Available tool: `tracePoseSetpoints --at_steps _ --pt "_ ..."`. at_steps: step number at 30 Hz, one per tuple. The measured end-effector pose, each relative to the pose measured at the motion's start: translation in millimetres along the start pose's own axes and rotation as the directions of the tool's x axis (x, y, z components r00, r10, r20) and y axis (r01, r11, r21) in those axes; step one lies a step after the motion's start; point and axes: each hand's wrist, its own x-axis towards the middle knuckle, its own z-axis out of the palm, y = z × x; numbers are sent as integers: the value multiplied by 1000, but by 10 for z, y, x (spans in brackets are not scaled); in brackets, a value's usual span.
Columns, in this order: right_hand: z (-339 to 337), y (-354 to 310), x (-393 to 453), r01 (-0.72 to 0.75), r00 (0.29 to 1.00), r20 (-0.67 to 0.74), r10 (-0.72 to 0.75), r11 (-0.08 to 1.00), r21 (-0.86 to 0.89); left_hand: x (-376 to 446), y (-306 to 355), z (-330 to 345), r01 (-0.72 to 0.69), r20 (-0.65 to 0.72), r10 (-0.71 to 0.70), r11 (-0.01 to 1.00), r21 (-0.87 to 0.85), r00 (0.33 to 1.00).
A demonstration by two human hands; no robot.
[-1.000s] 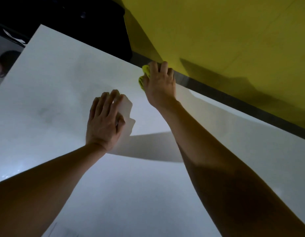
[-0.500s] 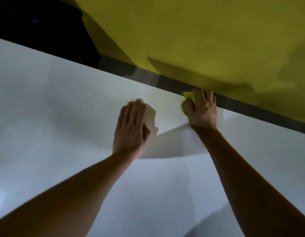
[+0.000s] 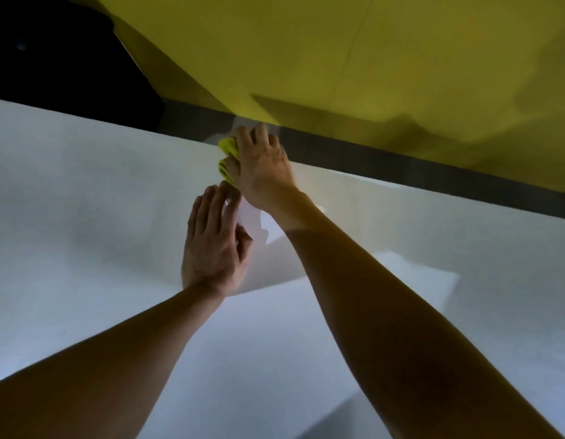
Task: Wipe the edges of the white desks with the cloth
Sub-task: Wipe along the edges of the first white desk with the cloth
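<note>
The white desk (image 3: 84, 201) fills most of the head view. Its far edge runs diagonally from the upper left down to the right. My right hand (image 3: 262, 166) grips a bunched yellow cloth (image 3: 226, 156) and holds it against that far edge, fingers curled over the rim. Most of the cloth is hidden under the hand. My left hand (image 3: 214, 245) lies flat on the desk top just behind the right hand, fingers straight and close to the cloth.
A yellow partition (image 3: 370, 58) rises behind the desk. A dark grey strip (image 3: 401, 166) runs between it and the desk edge. A black area (image 3: 53, 58) lies at the upper left. Arm shadows fall across the desk top.
The hands have come closer together; my left hand now sits right behind the right one. My right hand and the cloth stay on the far edge as the view shifts along it.
</note>
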Motion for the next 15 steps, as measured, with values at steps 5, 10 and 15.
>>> tracePoseSetpoints --at_steps 5,10,15 --pt "-398 873 -546 -119 991 -75 113 989 -90 1 -4 5 -26 -40 25 999 -19 999" --pt "-758 1479 -986 -312 942 -162 294 945 -100 -4 15 0 -25 -52 24 1000 -15 998" --pt "-368 886 -640 -366 925 -178 336 913 -179 -17 24 -16 -21 -58 18 999 -41 998"
